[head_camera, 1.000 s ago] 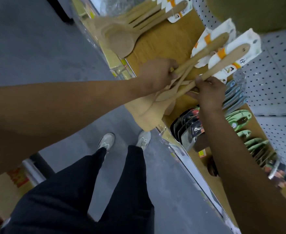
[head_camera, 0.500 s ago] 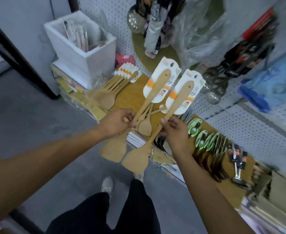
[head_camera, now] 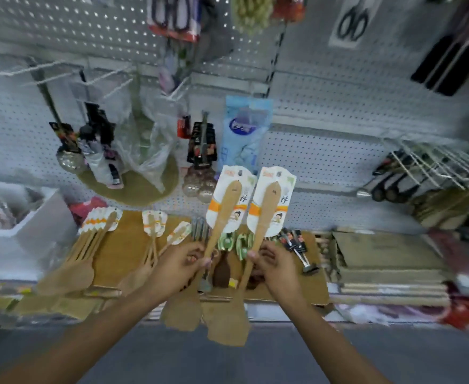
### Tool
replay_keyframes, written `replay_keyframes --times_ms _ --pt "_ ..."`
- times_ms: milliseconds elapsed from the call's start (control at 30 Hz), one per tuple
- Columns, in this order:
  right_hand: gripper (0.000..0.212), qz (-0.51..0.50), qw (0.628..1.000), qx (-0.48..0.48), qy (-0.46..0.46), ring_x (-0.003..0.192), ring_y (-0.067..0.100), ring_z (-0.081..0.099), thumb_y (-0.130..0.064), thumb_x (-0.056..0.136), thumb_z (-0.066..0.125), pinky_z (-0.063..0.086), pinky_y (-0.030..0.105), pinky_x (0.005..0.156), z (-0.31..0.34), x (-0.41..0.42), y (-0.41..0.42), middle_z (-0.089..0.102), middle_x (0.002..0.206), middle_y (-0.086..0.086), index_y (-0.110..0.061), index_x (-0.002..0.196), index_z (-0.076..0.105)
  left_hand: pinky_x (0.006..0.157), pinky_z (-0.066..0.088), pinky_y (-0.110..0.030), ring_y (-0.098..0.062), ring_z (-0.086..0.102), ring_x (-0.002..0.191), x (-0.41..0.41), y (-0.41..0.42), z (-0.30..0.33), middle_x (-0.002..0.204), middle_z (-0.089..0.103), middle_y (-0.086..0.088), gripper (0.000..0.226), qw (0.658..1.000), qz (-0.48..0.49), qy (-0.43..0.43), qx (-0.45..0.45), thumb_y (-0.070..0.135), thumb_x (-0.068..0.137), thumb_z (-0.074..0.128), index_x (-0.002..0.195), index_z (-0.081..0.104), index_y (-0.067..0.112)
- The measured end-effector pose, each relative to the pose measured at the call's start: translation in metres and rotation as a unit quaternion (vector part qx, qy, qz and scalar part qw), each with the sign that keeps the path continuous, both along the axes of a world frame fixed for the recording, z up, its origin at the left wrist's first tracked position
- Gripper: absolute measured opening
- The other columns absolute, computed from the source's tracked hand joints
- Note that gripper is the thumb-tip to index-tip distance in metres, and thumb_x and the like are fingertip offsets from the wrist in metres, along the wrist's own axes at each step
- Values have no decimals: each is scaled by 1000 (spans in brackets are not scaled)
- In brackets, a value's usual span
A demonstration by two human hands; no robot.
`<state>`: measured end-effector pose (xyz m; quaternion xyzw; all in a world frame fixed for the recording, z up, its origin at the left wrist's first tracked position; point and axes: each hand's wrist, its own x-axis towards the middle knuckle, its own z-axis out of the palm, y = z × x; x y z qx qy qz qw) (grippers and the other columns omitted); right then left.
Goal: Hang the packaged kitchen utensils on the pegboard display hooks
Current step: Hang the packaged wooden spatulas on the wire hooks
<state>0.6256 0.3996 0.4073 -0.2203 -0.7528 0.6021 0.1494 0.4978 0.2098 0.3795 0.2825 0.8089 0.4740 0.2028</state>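
Nearest the camera: L hand (head_camera: 179, 266) grips the handle of a flat wooden spatula on a white-and-orange backing card (head_camera: 222, 217), fingers curled round the shaft at approx. mid-length. R hand (head_camera: 276, 266) grips a second, matching wooden spatula w/ card (head_camera: 266, 214) the same way. Both spatulas are held upright, side by side, cards just beside each other at top, blades pointing down below the hands, in front of the shelf edge; neither card is on a hook.

Behind the hands: tan wooden shelf board (head_camera: 128, 245) carrying a fanned stack of carded wooden spoons (head_camera: 89, 245) at left, a smaller group of carded wooden utensils (head_camera: 154, 236) beside it, green-handled tools (head_camera: 232, 241) partly hidden between the two held handles, and black-carded metal tools (head_camera: 297, 245) to the right. A white foam box (head_camera: 19, 231) stands at far left.

Farthest: white perforated pegboard wall (head_camera: 324, 151) w/ bare wire hooks (head_camera: 39, 69) upper left, a pale blue packet (head_camera: 244, 134) hanging at centre, black-carded items (head_camera: 201, 145) beside it, and scissors on a card (head_camera: 351, 20) upper right. Background is motion-blurred; finer detail cannot be told.
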Motion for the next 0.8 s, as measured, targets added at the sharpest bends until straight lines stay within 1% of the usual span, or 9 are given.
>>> replay_keyframes --times_ms 67,167,233,333,367,500,567,667,800 --pt "2 -30 999 -23 17 74 14 69 -13 91 67 60 42 68 5 33 30 70 73 -4 -12 89 67 72 48 -24 -3 67 79 20 35 6 86 68 17 17 1000 -17 -12 4 23 91 69 84 61 36" --pt "1 -77 996 -28 25 73 18 69 -12 91 67 59 38 62 9 86 77 68 71 -1 -11 90 68 82 52 -34 -8 70 83 49 87 6 81 70 7 15 998 -57 -9 14 21 88 73 88 65 33" --pt "1 -99 995 -19 28 76 19 70 -11 90 68 60 37 63 11 122 111 71 75 2 -11 89 69 79 52 -31 -11 70 82 72 123 10 81 69 6 18 996 -86 5 20 18 85 75 90 65 32" --pt "2 -122 992 -7 27 83 25 71 -12 90 69 61 46 67 16 175 164 73 85 9 -11 92 70 76 52 -26 -14 70 82 112 181 15 85 70 5 13 993 -110 19 25 20 85 76 92 67 27" --pt "3 -128 991 -3 32 83 25 71 -11 90 68 61 46 68 18 192 180 73 85 9 -11 92 71 76 52 -26 -13 71 83 124 200 15 86 70 4 12 993 -117 21 26 20 85 76 92 67 24" --pt "11 -151 988 14 35 79 24 71 -10 90 68 60 41 70 27 253 238 73 78 3 -19 84 72 76 53 -21 -4 69 85 173 272 21 86 72 12 17 990 -133 34 43 16 82 78 92 69 26" --pt "15 -169 985 9 37 78 25 70 -10 89 69 61 42 69 28 278 265 72 75 4 -21 80 72 74 54 -23 -3 69 82 199 303 26 86 71 16 17 988 -147 31 47 13 83 76 92 67 25" --pt "11 -191 981 6 37 76 24 70 -11 87 71 61 46 69 28 308 299 72 73 3 -18 79 72 75 54 -30 -7 69 80 228 342 31 91 69 17 14 985 -164 28 43 19 85 76 92 66 25" --pt "6 -214 976 1 38 77 30 70 -10 87 72 61 49 70 26 339 344 71 74 8 -13 82 72 78 53 -27 -5 67 83 253 390 37 88 68 11 21 977 -206 35 39 18 84 76 92 64 34"
